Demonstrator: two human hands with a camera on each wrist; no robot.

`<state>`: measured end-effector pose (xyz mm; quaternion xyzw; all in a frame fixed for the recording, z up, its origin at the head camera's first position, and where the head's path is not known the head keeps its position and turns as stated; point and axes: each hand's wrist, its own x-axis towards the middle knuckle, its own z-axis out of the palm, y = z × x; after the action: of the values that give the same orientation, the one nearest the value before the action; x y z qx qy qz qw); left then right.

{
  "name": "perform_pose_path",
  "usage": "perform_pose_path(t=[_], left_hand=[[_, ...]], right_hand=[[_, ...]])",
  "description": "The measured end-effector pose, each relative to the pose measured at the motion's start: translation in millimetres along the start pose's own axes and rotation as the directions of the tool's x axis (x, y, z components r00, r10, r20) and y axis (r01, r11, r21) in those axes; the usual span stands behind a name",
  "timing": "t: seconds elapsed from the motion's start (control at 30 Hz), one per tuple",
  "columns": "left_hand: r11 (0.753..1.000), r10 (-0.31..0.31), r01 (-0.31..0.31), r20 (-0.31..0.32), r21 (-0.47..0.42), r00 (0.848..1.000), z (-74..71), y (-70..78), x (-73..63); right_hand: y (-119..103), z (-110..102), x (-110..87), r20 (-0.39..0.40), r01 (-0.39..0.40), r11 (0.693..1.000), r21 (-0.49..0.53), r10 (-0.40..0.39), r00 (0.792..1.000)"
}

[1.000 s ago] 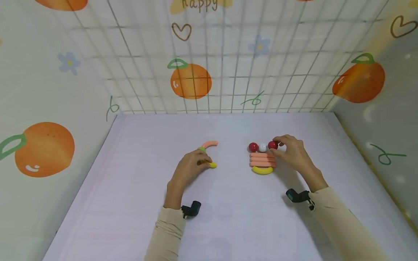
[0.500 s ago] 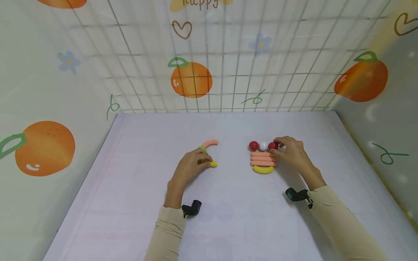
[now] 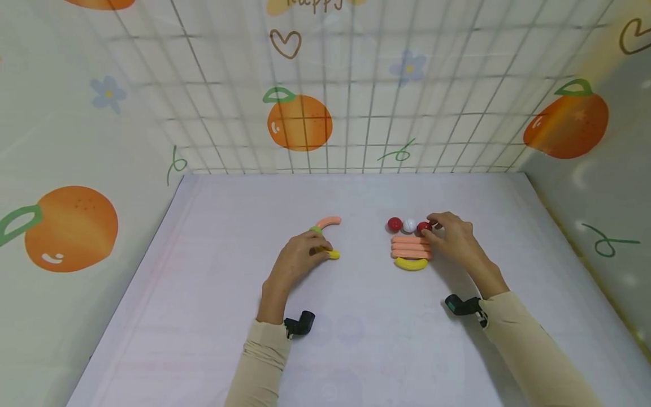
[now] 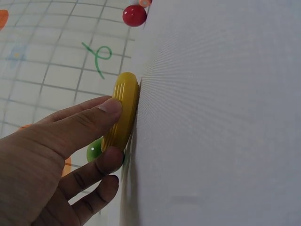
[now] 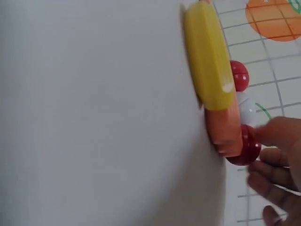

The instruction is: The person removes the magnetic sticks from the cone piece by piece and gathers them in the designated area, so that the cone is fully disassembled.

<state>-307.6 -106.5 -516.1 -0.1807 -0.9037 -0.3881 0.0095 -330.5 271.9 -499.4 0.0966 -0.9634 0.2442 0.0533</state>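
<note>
In the head view my left hand (image 3: 300, 254) pinches a yellow banana-shaped piece (image 4: 124, 113) that rests on the table; the left wrist view shows my thumb on its grooved side. Behind that hand lie a green ball (image 3: 316, 229), mostly hidden, and a curved pink sausage-like piece (image 3: 330, 220). On the right, my right hand (image 3: 455, 237) holds a red ball (image 3: 424, 228) between thumb and finger. It ends a row with a white ball (image 3: 409, 225) and another red ball (image 3: 394, 225). Nearer sit several pink sausage-like sticks (image 3: 411, 247) side by side, then a yellow banana-shaped piece (image 3: 411, 264).
The pale table (image 3: 376, 339) meets a grid-patterned back curtain (image 3: 356, 130) along its far edge. Printed side curtains (image 3: 66, 316) rise at left and right. A small black camera (image 3: 301, 324) sits at the left wrist, with another camera (image 3: 461, 305) at the right wrist.
The red ball under my right fingers has shifted slightly left and toward me; the other two balls have edged slightly left. My left hand keeps its grip. The head view has shifted a little.
</note>
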Motion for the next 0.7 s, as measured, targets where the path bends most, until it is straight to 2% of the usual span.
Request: perform_pose_path(t=[0.17,0.37,0.47,0.6,0.67,0.7], left_hand=[[0.997,0.068,-0.068,-0.012,0.036,0.998,1.1,-0.2,0.8],[0.992,0.110,-0.109,-0.007,0.065,0.994,2.4,1.4,2.7],[0.996,0.079,-0.078,-0.032,0.040,0.996,1.2,-1.1,0.6],[0.999,0.031,-0.028,-0.123,0.032,0.992,-3.4,-7.6,-2.1],[0.998,0.017,-0.009,-0.159,0.054,0.987,-5.7,-9.5,-1.2],[0.998,0.012,-0.001,-0.172,0.066,0.985,-6.4,-10.0,-0.2]], right_hand=[[-9,-3,-3.7,-0.138,0.090,0.996,-0.016,-0.091,0.986],[-31,-1,-10.0,-0.175,0.243,0.970,-0.011,-0.241,0.955],[-43,6,-16.0,-0.178,0.349,0.937,-0.008,-0.345,0.922],[-60,18,-22.0,-0.189,0.486,0.874,-0.007,-0.479,0.858],[-69,22,-23.2,-0.183,0.519,0.855,0.005,-0.509,0.841],[-74,24,-23.5,-0.173,0.523,0.853,0.012,-0.513,0.841]])
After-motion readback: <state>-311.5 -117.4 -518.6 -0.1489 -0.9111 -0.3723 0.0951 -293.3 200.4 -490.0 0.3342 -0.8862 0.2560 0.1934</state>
